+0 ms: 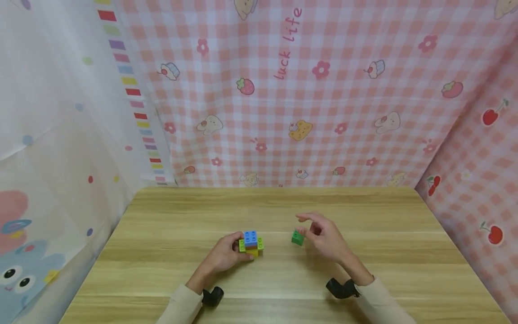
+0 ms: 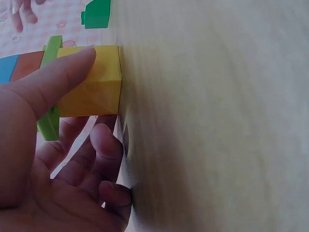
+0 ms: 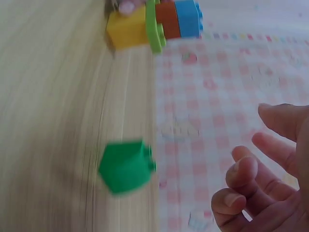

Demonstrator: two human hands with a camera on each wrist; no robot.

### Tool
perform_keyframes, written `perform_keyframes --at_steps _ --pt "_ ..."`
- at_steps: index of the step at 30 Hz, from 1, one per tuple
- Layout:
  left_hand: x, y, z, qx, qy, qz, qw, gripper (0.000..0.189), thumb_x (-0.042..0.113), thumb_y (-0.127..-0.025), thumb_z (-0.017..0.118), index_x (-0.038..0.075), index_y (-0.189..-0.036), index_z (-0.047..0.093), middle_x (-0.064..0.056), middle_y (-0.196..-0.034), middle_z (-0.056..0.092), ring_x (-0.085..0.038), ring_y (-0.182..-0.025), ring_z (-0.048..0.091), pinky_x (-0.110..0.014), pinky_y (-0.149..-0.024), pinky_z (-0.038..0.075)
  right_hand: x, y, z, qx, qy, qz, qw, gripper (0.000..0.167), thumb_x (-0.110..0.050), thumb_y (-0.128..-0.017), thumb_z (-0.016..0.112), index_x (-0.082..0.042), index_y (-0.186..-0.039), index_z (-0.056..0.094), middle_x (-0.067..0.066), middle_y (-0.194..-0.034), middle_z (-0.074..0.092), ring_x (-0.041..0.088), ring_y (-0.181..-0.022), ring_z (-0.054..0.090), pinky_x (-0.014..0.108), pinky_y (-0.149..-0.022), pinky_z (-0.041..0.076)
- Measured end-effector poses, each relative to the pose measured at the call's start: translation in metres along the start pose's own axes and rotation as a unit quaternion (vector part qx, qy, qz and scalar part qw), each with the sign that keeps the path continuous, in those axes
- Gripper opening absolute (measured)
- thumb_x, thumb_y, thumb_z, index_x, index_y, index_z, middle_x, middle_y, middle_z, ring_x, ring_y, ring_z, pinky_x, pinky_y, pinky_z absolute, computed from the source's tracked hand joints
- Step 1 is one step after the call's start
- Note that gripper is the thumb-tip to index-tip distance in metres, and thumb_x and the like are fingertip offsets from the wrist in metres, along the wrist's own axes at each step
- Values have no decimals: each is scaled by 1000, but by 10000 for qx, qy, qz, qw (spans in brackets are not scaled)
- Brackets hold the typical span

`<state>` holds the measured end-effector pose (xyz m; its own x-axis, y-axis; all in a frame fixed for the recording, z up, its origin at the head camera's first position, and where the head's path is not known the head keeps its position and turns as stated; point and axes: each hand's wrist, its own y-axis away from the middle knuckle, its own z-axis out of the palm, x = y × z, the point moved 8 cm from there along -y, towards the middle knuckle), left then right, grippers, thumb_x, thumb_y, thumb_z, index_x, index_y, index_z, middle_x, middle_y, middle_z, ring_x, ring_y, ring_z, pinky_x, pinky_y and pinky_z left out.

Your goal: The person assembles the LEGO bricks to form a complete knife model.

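Note:
A small stack of toy building blocks stands on the wooden table (image 1: 279, 279). It has a yellow block (image 2: 91, 94) at the bottom, then a lime-green plate (image 3: 153, 29), a brownish-red block (image 3: 167, 20) and a blue block (image 1: 250, 237) on top. My left hand (image 1: 225, 255) grips this stack, its thumb across the yellow block and fingers curled at the other side. To the right, a green block (image 3: 126, 166) with a slanted side sits on the table. My right hand (image 1: 327, 239) hovers just beside and above it, fingers loosely bent and holding nothing.
A pink checked cloth (image 1: 279, 148) hangs behind the table's back edge. More printed cloth (image 1: 477, 189) hangs on the right, and a white patterned cloth (image 1: 60, 171) on the left. Black straps with cameras (image 1: 341, 288) sit at both wrists.

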<state>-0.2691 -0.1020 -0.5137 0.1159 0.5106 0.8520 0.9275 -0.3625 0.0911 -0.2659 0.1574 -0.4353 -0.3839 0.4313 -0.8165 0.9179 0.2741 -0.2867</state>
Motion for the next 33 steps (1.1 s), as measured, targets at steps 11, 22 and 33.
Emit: perform_keyframes --at_steps 11,22,33 --pt "-4 0 3 42 -17 58 10000 36 20 -79 84 9 -106 64 -1 -80 56 -15 -69 48 -23 -56 36 42 22 -41 353 60 483 9982 32 -12 -96 66 -10 -127 64 21 -117 63 5 -53 42 23 -46 38" --pt "-3 -3 2 53 42 -43 10000 35 20 -81 83 16 -108 62 0 -82 55 -16 -74 49 -24 -61 37 77 31 -38 -262 98 1225 9921 55 -13 -90 72 -1 -140 50 30 -133 50 10 -59 48 26 -50 44" --pt "-3 -4 4 -293 184 -7 9994 38 20 -81 83 14 -111 60 -2 -89 53 -18 -81 47 -27 -66 37 97 37 -28 -854 104 1496 9850 62 -15 -87 76 0 -139 48 25 -127 54 18 -77 48 25 -62 43"
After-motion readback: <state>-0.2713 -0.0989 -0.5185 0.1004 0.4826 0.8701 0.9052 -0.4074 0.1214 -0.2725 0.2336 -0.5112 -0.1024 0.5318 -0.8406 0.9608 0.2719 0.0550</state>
